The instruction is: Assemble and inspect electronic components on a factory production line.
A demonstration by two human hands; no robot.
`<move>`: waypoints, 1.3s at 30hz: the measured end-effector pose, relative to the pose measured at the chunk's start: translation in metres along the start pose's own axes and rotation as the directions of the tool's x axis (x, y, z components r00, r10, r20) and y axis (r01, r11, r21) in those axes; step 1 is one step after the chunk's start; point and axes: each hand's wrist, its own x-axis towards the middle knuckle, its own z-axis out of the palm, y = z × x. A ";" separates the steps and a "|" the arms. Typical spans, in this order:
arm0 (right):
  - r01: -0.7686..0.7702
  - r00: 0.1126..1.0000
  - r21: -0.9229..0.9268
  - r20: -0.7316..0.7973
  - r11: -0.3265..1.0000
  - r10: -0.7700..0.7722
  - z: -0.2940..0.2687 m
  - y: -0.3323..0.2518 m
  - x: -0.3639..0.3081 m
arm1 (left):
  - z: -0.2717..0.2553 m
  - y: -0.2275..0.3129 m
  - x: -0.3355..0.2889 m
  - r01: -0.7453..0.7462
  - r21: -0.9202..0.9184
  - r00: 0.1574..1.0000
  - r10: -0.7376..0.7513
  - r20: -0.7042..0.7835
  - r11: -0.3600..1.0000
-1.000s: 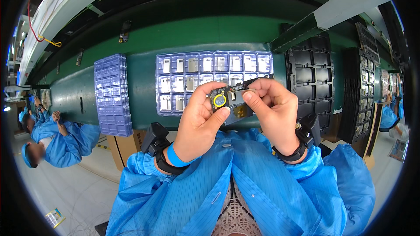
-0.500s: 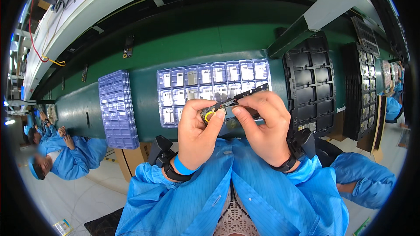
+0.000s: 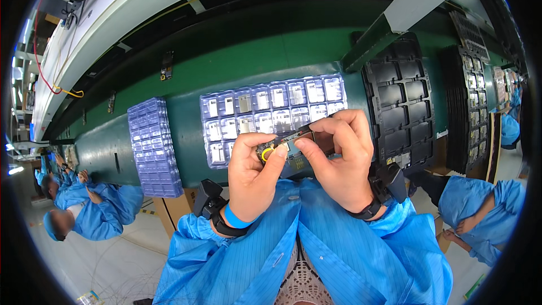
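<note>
A person holds a small dark gadget part up in the air with both hands, in front of the clear tray. The left hand has its fingers nearly closed: the thumb presses the near side, just beside the yellow ring, and the pointer finger sits along the far side. The right hand pinches the other end — its thumb lies on the near face and its bent pointer finger goes over the top. The part sits tilted between the two hands, with its right end higher. What the other fingers touch cannot be told. On the green table, blue trays stand to the left and black trays to the right.
</note>
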 end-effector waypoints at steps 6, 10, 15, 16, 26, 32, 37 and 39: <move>-0.013 0.999 -0.109 0.033 0.994 0.016 -0.011 0.004 0.003 | 0.003 0.002 0.001 -0.001 -0.001 1.000 0.001 0.014 1.000; 0.001 1.000 -0.121 0.020 0.993 0.001 -0.018 0.010 0.012 | 0.003 0.002 0.002 0.017 0.040 0.999 -0.019 0.037 0.999; -0.311 0.944 0.281 0.200 0.908 0.262 -0.020 0.019 0.008 | 0.006 -0.002 0.003 0.045 0.001 0.997 -0.045 0.063 0.999; -0.290 0.954 0.301 0.170 0.909 0.248 -0.019 0.022 0.006 | 0.008 -0.002 0.004 0.050 0.004 0.996 -0.050 0.070 0.999; -0.153 0.988 0.152 0.006 0.976 0.154 -0.034 0.033 -0.006 | 0.032 -0.009 0.013 0.042 0.045 0.991 -0.048 0.124 0.998; -0.351 0.936 0.315 0.119 0.882 0.330 -0.061 0.049 -0.007 | 0.049 -0.014 0.022 0.141 0.104 0.963 -0.161 0.215 0.985; -0.379 0.919 0.322 0.021 0.867 0.394 -0.078 0.058 -0.019 | 0.073 -0.022 0.023 0.174 0.133 0.929 -0.207 0.308 0.976; -0.367 0.915 0.294 -0.058 0.882 0.400 -0.083 0.062 -0.023 | 0.082 -0.028 0.025 0.151 0.164 0.931 -0.196 0.307 0.975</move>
